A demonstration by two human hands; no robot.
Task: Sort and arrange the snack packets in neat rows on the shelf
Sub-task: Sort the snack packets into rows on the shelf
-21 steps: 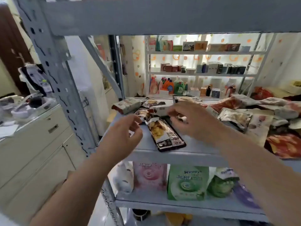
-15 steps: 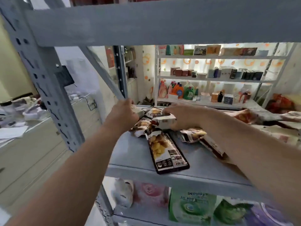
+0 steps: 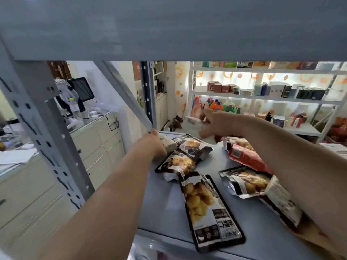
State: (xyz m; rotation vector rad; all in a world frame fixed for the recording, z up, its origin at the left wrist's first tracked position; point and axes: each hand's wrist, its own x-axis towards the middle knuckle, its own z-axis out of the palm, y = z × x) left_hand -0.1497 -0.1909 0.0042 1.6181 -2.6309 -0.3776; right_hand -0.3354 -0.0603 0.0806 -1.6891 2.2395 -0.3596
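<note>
while a handful of snack packets already lie on the grey shelf (image 3: pixel 163 203), nothing there reads as a neat row yet, so i judge the task barely begun. a long dark packet (image 3: pixel 208 209) lies slantwise at lower centre, its near end seeming to reach past the front edge. above it, two smaller dark packets (image 3: pixel 193 147) overlap at skewed angles. right of centre, a red packet (image 3: pixel 246 156) rests partly on a black-edged packet (image 3: pixel 244 182), and a pale packet (image 3: pixel 281 201) lies half under the right forearm. kinds are mixed and edges cross, so sorting and squaring up are all left to do.

the left hand (image 3: pixel 153 145) rests on a beige packet (image 3: pixel 169 144) at the shelf's back left corner, mid-frame. its fingers are hidden, so i cannot tell whether the grip is closed round it. the right hand (image 3: pixel 216 122), raised above the shelf, pinches a white packet (image 3: pixel 192 121) between thumb and fingers, though blur softens it.

no bin or tray shows; the shelf itself holds everything. at upper right a white rack (image 3: pixel 191 81) carries boxes (image 3: pixel 221 88) and bottles (image 3: pixel 216 106).
</note>
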